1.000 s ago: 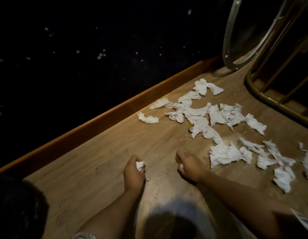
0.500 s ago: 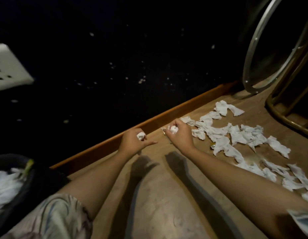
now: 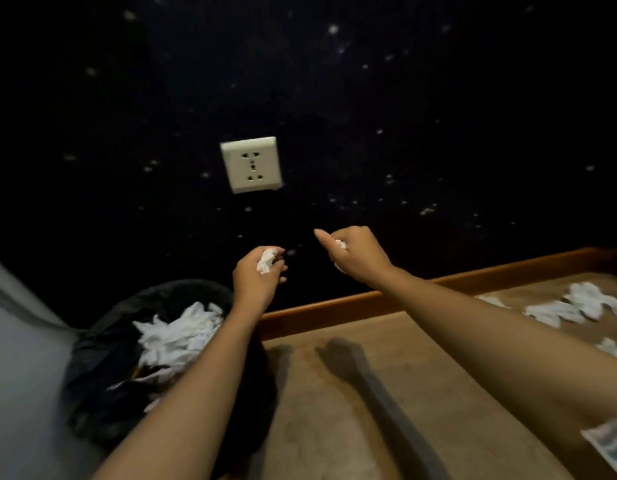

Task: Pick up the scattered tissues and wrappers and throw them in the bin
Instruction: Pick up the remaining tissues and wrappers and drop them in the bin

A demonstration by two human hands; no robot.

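Dark speckled wall point(image 3: 404, 98) fills most of my view, with a white socket point(image 3: 252, 164) on it above both hands, and a wooden floor point(image 3: 352, 393) runs below them behind an orange skirting board point(image 3: 334, 306).

My left hand point(image 3: 257, 277) has its grip curled round a crumpled tissue point(image 3: 266, 259), which sticks out between thumb and fingers. My right hand point(image 3: 357, 256) is closed tighter on a smaller wad point(image 3: 340, 244), with the thumb pointing out toward the left hand. The bin point(image 3: 103, 375), lined in black and already heaped with white tissues point(image 3: 177, 332), sits below and to the outside of the left grip. More scattered tissues point(image 3: 573, 304) lie on the floor well off to the outside of the right grip.

As I judge it, the risk is release position. The left grip seems to hang near the bin's far rim, not over its middle, so a light tissue let go there could drift onto the floor. The right grip is further from the bin, and dropping from there would miss. The heap inside is high, so fresh pieces may roll off it. Motion blur makes exact alignment hard to judge.
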